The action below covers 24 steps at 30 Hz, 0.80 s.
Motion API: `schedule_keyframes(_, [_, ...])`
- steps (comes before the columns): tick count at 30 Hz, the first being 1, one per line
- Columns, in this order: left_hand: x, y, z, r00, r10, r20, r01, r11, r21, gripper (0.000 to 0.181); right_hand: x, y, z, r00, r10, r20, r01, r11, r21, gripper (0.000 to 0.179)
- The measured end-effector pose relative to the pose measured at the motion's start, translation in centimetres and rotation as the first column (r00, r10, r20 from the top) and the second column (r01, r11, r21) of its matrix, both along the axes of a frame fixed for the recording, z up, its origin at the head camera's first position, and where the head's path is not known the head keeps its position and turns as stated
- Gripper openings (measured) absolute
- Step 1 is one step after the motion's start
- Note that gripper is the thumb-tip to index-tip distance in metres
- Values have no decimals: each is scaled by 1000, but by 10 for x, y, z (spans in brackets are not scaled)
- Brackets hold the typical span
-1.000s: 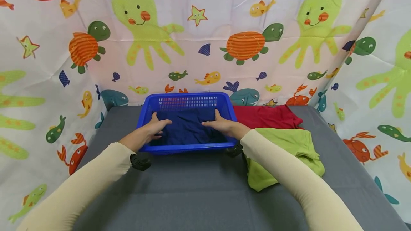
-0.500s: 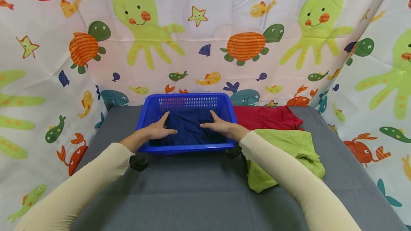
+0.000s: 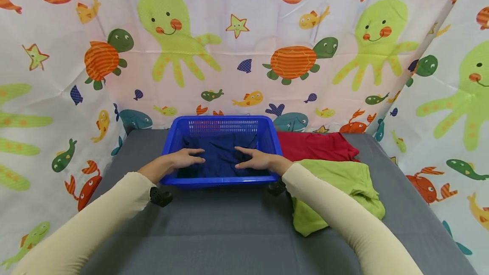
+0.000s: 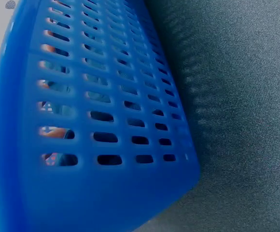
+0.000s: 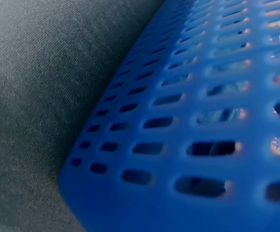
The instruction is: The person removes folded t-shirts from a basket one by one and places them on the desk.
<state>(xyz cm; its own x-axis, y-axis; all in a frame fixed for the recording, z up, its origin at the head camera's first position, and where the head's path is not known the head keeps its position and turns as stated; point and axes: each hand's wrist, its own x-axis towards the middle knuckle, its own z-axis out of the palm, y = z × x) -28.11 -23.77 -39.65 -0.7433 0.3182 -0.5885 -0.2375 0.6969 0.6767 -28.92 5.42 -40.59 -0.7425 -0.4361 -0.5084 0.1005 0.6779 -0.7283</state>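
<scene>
A blue plastic basket [image 3: 221, 180] with slotted walls holds a dark navy cloth [image 3: 219, 152] spread along its bottom. Over the left side of the basket reaches my left hand [image 3: 183, 158], its thumb and fingers extended toward the middle above the cloth. Facing it from the other side, my right hand [image 3: 257, 159] has its thumb and fingers stretched out as well. Whether the fingertips touch the cloth I cannot tell. Both wrist views show mostly the basket's slotted wall [image 4: 106, 96], up close, and neither shows the fingers clearly.
Right of the basket lies a folded red cloth [image 3: 317, 145], with a lime green cloth [image 3: 340, 186] in front of it, partly behind my right sleeve. Grey fabric [image 3: 221, 232] covers the table. A sea-animal curtain [image 3: 244, 67] hangs behind and at both sides.
Both hands have drawn toward each other over the navy cloth, and their fingers now point more inward. The cloth looks shifted and narrower at the left. The head view has tilted slightly up.
</scene>
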Motion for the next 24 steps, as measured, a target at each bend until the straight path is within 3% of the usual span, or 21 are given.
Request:
schedule_keyframes(3, [1, 2, 0, 1000, -17, 12, 17, 1000, -14, 68, 1, -1, -1, 998, 45, -34, -44, 999, 31, 75])
schedule_keyframes(7, [2, 4, 0, 1000, -13, 6, 13, 1000, -7, 73, 2, -2, -2, 997, 49, -61, -45, 996, 74, 80])
schedule_keyframes(12, [2, 0, 1, 996, 91, 5, -91, 995, 50, 73, 3, -2, -1, 998, -18, -54, 23, 995, 99, 92])
schedule_keyframes(17, [-2, -4, -2, 983, 185, 16, -185, 975, 124, 75, 6, -3, -1, 990, -126, -66, 129, 991, 31, 90])
schedule_keyframes(19, [-4, -4, -4, 985, 171, 13, -171, 977, 129, 75, 6, -3, -1, 989, -126, -83, 129, 991, 25, 88])
schedule_keyframes(24, [-7, -3, -7, 999, 52, 17, -53, 996, 76, 69, 2, -4, -3, 996, -17, -89, 24, 996, 83, 91])
